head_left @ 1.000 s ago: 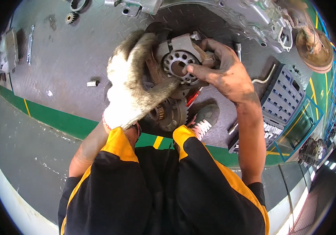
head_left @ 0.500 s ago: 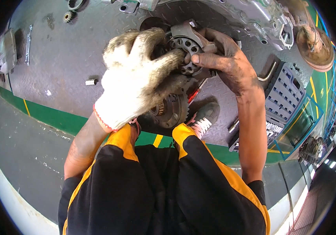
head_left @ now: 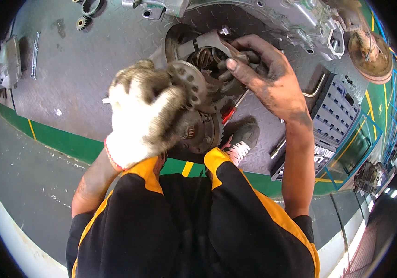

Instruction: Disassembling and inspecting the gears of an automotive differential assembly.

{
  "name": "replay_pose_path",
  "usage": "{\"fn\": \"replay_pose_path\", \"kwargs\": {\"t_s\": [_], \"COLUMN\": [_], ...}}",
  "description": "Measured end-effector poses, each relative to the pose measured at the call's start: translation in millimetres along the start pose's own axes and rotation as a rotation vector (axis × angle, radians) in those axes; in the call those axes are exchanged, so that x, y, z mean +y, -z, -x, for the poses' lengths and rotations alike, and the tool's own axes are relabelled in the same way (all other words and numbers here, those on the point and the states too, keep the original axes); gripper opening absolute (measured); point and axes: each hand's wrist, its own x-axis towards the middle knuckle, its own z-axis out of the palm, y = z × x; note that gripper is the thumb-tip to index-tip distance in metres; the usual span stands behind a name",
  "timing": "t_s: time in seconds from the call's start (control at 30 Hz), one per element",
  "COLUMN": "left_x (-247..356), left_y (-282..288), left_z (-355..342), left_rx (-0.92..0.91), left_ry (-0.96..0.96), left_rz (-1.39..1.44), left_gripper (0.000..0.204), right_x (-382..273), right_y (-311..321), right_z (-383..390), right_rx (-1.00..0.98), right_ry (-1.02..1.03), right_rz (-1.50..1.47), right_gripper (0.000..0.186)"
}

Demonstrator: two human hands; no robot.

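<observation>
My left hand [head_left: 143, 111], in a soiled white work glove, grips a round metal disc with a ring of holes [head_left: 191, 85], slightly left of a grey metal housing [head_left: 201, 44]. My bare, greasy right hand [head_left: 256, 69] is curled round the right side of that housing, whose round bore is uncovered and shows dark parts inside. Below the disc sits a toothed gear assembly [head_left: 205, 139] with a roller bearing [head_left: 189, 132] at its middle, partly behind my glove. A red-handled tool [head_left: 228, 116] lies beside it.
A large casting [head_left: 291, 18] spans the top, with a round flanged part [head_left: 370, 65] at right. An open socket case [head_left: 333, 113] and bent bar [head_left: 316, 88] lie right. A wrench [head_left: 35, 58], small gear [head_left: 81, 23] and another casting [head_left: 11, 62] are left. My shoe [head_left: 245, 139] is below.
The holed disc has come away from the housing leftward and down in my gloved hand, uncovering the bore. My right hand stays on the housing.
</observation>
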Motion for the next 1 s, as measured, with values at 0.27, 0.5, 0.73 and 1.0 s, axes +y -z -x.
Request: {"fn": "replay_pose_path", "kwargs": {"t_s": [0.27,0.5,0.73,1.0], "left_x": [-9,-9,-3,-2], "left_y": [1,-8,-30,-34], "left_z": [9,-1,-5,-18], "left_rx": [0.011,-0.008,-0.057,0.016], "left_ry": [0.070,-0.074,-0.033,-0.011], "left_rz": [-0.014,0.007,0.012,0.076], "left_gripper": [0.040,0.043,0.041,0.039], "right_x": [-5,-2,-10,-3], "right_y": [-11,-16,-33,-37], "right_z": [1,16,23,17], "right_rx": [0.031,0.476,0.446,0.355], "right_ry": [0.066,0.327,0.447,0.075], "right_rz": [0.134,0.339,0.388,-0.246], "right_gripper": [0.036,0.033,0.025,0.041]}}
